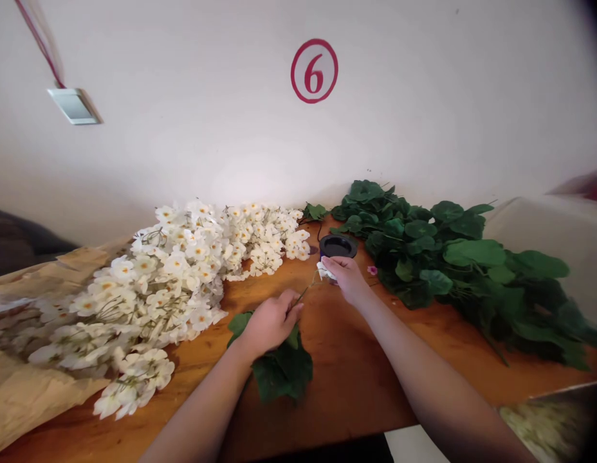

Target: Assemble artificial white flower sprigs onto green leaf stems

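My left hand (272,321) is closed around a thin green stem with large green leaves (282,370) hanging below it on the wooden table (356,360). My right hand (345,275) pinches a small white flower cluster (323,269) at the other end of that stem, just in front of a small black round dish (338,245). Both forearms reach in from the bottom of the view.
A big heap of white artificial flowers (183,276) lies to the left, partly on brown paper (23,386). A pile of green leaves (448,257) fills the right. A tiny pink blossom (372,270) lies near the dish. The wall bears a red circled 6 (314,71).
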Motion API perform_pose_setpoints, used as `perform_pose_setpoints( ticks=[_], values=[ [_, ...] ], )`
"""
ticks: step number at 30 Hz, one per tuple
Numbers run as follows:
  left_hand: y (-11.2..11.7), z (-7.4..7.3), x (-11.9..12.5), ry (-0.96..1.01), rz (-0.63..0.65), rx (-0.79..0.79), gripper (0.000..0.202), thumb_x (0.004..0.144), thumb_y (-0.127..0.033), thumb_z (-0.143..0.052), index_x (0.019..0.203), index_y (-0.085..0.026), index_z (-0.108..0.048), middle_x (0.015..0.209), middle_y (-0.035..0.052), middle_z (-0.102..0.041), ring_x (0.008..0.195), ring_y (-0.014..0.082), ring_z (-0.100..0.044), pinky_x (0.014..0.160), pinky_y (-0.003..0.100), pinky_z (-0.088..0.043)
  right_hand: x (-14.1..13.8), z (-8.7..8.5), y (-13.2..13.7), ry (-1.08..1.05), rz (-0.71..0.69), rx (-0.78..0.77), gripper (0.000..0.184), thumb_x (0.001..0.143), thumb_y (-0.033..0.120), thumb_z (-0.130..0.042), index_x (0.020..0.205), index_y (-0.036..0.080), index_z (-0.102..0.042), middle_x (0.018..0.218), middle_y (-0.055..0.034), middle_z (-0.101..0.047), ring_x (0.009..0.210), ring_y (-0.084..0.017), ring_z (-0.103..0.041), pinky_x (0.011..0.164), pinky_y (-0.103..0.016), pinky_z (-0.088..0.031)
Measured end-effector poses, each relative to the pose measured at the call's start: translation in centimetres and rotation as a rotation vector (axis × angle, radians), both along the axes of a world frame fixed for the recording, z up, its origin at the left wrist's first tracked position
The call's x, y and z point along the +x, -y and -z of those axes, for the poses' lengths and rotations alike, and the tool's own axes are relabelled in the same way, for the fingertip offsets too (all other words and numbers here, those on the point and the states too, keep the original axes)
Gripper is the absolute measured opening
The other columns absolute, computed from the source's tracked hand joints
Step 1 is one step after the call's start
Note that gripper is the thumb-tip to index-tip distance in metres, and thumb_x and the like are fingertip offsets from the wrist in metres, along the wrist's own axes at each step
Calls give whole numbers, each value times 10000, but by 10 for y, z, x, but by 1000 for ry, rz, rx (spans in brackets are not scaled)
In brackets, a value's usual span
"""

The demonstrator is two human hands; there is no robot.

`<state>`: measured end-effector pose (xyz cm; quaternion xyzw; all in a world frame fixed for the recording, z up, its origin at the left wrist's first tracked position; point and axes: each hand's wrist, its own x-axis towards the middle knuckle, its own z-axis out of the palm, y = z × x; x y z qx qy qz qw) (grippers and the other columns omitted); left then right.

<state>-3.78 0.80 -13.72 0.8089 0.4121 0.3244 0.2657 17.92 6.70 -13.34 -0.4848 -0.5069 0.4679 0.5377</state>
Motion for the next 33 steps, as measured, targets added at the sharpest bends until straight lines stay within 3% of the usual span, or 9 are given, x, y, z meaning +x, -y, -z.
perform_pose_setpoints(
  ticks=[7, 14, 23, 33],
  values=[
    [2, -1, 0, -102, 45, 71, 181, 931, -317, -467, 983, -229, -616, 705, 3, -599, 599, 162, -541, 575, 256, -314, -1, -5, 5, -17, -29, 43, 428, 693, 551, -699, 536, 179, -557, 483, 35, -462, 459, -87, -350, 463, -243, -234],
    [2, -3, 0, -30, 58, 66, 194, 916, -338, -498, 977, -232, -649, 711, 13, -597, 632, 170, -541, 605, 261, -339, 4, -3, 3, -29, -22, 79, 417, 708, 532, -695, 532, 180, -559, 496, 30, -486, 459, -89, -360, 463, -248, -232],
    [4, -5, 1, 44, 62, 17, 176, 889, -352, -541, 930, -230, -661, 719, 17, -611, 614, 164, -539, 598, 259, -355, 3, -2, 4, 49, -59, -55, 400, 686, 526, -714, 552, 183, -557, 476, 43, -473, 440, -87, -357, 453, -242, -226],
    [3, -4, 1, -49, 93, 71, 178, 910, -318, -496, 953, -236, -648, 709, 15, -598, 624, 166, -540, 595, 254, -346, 4, -3, 4, 34, -46, -51, 370, 685, 512, -713, 574, 177, -600, 474, 32, -504, 441, -97, -390, 452, -243, -231]
  ],
)
